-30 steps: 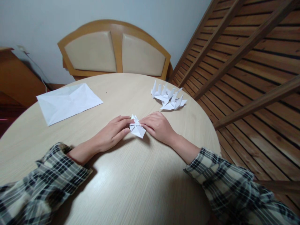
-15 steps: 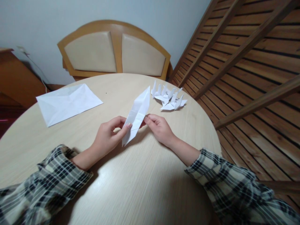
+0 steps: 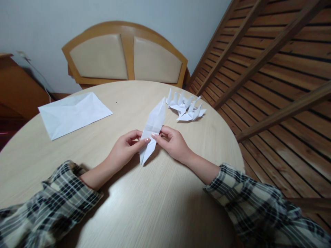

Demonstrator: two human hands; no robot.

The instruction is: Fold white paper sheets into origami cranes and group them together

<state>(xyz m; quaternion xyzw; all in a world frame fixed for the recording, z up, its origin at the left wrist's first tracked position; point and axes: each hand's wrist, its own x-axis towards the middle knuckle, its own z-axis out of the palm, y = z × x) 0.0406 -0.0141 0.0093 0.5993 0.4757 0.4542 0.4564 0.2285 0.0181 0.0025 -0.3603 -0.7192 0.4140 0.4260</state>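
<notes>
A long, narrow folded white paper shape (image 3: 154, 120) stands tilted just above the round wooden table (image 3: 144, 203), pointed at both ends. My left hand (image 3: 125, 148) pinches its middle from the left, thumb and fingers closed on it. My right hand (image 3: 173, 143) pinches the same middle from the right. The lower tip of the paper is close to or touching the tabletop. Plaid sleeves cover both forearms.
Several finished white folded paper figures (image 3: 186, 108) lie in a cluster at the table's far right. A creased flat white sheet (image 3: 73, 112) lies at the far left. A wooden chair with beige pads (image 3: 124, 57) stands behind the table. Slatted wood fills the right.
A second ago the paper was a small flat piece pressed on the table under both hands. It has been lifted and opened out into a long pointed shape, now held slightly lower than half a second ago.
</notes>
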